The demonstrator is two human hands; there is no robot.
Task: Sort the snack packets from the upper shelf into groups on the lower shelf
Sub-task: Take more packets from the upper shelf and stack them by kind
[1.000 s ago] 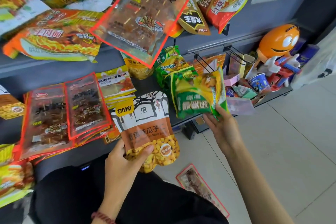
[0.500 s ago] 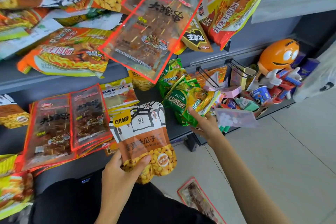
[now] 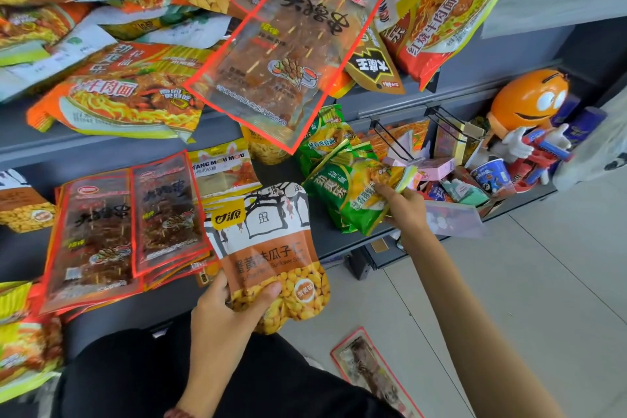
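Orange seed pouch pinched at bottom between thumb and curled fingers of left hand, above front edge of lower shelf. Green noodle packet gripped by right hand, resting on shelf beyond fingertips. Red-edged packets left of left thumb.

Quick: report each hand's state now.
Left hand: grip closed on the seed packet.
Right hand: grip closed on the green packet.

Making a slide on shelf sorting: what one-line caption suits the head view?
Right hand holds a green packet at the green pile; left hand grips an orange sunflower-seed pouch.
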